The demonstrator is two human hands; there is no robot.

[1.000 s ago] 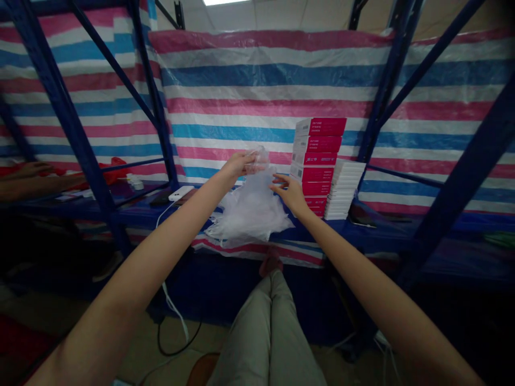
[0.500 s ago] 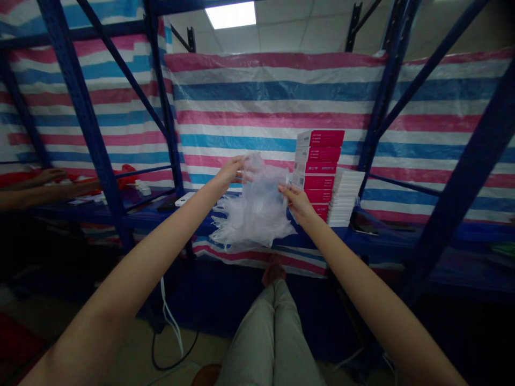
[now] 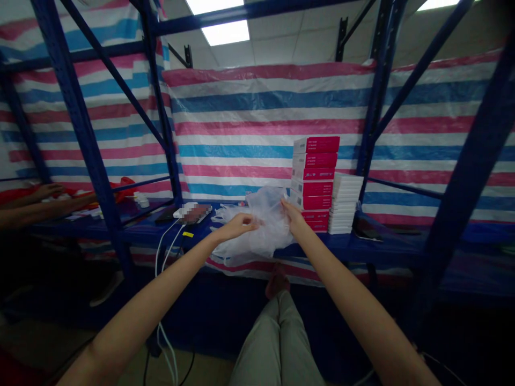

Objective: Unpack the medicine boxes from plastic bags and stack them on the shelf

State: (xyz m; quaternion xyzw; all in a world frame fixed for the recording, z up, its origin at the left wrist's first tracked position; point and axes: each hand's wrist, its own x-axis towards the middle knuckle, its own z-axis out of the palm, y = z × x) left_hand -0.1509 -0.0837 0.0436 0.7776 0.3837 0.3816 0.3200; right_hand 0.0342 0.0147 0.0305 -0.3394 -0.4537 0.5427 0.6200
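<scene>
A thin, whitish see-through plastic bag point(image 3: 267, 212) stands up crumpled between my two hands. Its right edge is pinched in my right hand point(image 3: 293, 215), thumb and fingers together. On the left side, my left hand point(image 3: 238, 226) has its fingers bent together against the plastic, lower than before; the fingertips partly overlap the film. Beneath lies a loose heap of similar plastic bags point(image 3: 241, 249), spread on the blue shelf and hanging over its front edge. Just right of my right hand rises a stack of pink-and-white boxes point(image 3: 317, 174).
White boxes point(image 3: 345, 203) are piled beside the pink ones. Phones point(image 3: 195, 213) with white cables lie on the blue shelf point(image 3: 382, 252) at left. Blue metal posts point(image 3: 80, 118) frame both sides. Another person's arms point(image 3: 44, 202) reach over red material at far left.
My left hand has come down and slightly right from the bag's top to its left side. The bag's top is lower. My right hand keeps its edge, and the view has tilted up.
</scene>
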